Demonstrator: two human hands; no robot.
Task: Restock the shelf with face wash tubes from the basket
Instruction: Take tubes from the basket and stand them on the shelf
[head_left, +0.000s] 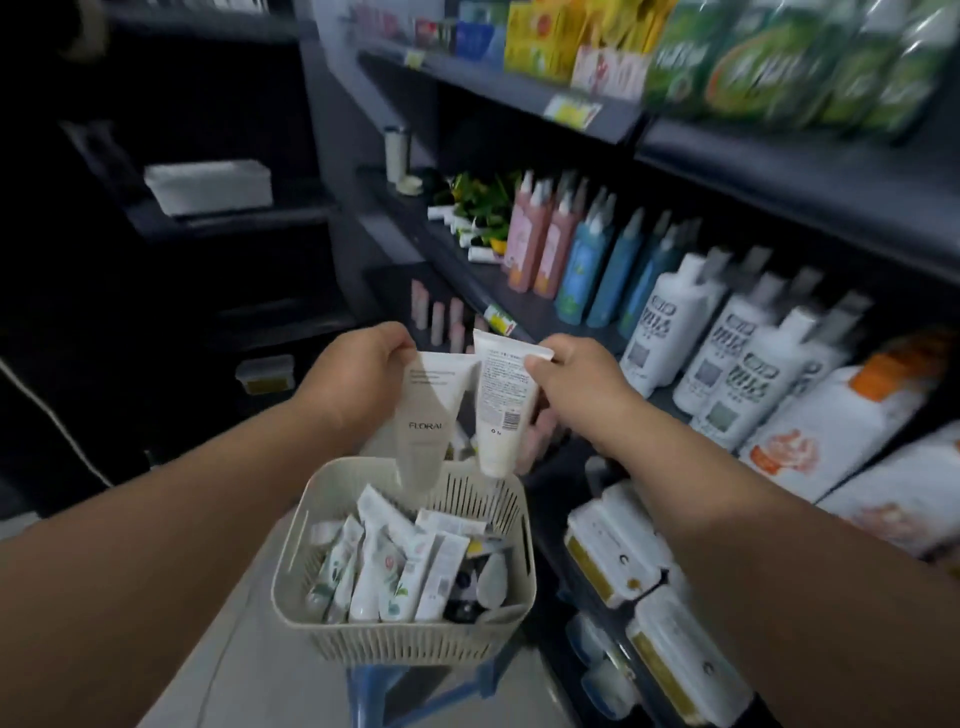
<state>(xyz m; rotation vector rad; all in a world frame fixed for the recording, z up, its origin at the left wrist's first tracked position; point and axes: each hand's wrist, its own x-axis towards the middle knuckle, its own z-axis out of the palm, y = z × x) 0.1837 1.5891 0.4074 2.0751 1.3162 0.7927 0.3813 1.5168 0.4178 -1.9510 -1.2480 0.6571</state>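
Above the basket, the left hand (358, 374) has its fingers curled over the flat crimped end of a grey-beige tube (431, 410). The tube hangs cap-down, with the word FLORAL printed low on its face. Just beside it, the right hand (576, 379) pinches the crimped end of a white tube (506, 400) between thumb and fingers. This one shows its back, with blocks of small print and a barcode, and its rounded cap points down near the basket's far rim. The two tubes hang side by side; whether they touch cannot be told. Below them the basket (395, 644), cream plastic with slotted walls, holds a heap of loose tubes (374, 571), mostly white with leaf and flower prints. It sits on a blue stool (363, 686). To the right runs the dark shelf (524, 306), carrying rows of pink bottles (524, 249), blue bottles (587, 275) and white bottles (670, 332), all blurred.
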